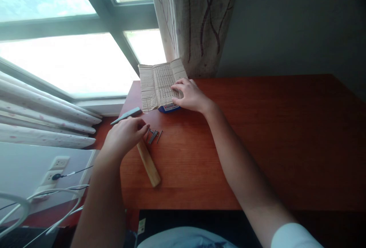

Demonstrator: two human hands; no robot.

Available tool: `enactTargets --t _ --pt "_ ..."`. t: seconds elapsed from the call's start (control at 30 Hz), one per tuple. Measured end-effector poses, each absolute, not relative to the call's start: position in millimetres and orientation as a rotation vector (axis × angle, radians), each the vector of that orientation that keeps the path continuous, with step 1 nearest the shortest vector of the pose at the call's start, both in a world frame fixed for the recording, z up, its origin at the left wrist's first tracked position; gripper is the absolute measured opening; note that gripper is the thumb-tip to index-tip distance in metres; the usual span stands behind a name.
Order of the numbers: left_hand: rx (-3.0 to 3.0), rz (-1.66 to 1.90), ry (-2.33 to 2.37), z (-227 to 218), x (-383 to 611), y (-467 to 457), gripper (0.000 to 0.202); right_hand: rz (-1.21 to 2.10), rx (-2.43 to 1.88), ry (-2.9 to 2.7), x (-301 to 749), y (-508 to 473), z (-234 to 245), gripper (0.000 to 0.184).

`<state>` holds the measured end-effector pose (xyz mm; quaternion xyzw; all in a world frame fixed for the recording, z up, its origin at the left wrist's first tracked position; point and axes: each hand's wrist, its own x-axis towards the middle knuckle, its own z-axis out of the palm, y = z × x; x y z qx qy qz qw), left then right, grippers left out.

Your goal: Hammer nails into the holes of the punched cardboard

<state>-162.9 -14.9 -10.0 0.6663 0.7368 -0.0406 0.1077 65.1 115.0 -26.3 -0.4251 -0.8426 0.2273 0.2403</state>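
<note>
A folded-out piece of corrugated cardboard [148,87] with rows of small dark dots or holes rests tilted on a blue box [168,108] at the desk's far left. My right hand [189,94] lies on the cardboard's right side, thumb and fingers apart, with nothing visible between them. Over the hammer [148,163], my left hand [126,135] is closed in a pinch, hiding part of the wooden handle. A thin nail shows at its fingertips, close to several loose nails [153,136]. The hammer's grey head [126,115] points away to the left.
The reddish-brown wooden desk [257,145] stretches to the right. A window [71,61] and curtains [200,19] border it at the back left. White cables [65,211] and a wall socket [53,175] are at the lower left.
</note>
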Motion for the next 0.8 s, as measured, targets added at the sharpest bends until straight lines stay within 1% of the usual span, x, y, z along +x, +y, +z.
enactTargets --t 0.37,0.57,0.8 --pt "1.993 -0.048 2.152 -14.1 -164.7 -16.1 0.042 0.571 -1.138 -2.31 65.4 114.8 -27.1 0.042" --pt "1.926 -0.01 2.185 -14.9 -165.6 -17.5 0.042 0.534 -1.188 -2.318 65.8 109.6 -19.1 0.041" --pt "1.904 0.036 2.229 -13.1 -168.7 -24.0 0.038 0.458 -1.087 -2.218 69.0 109.8 -8.2 0.038"
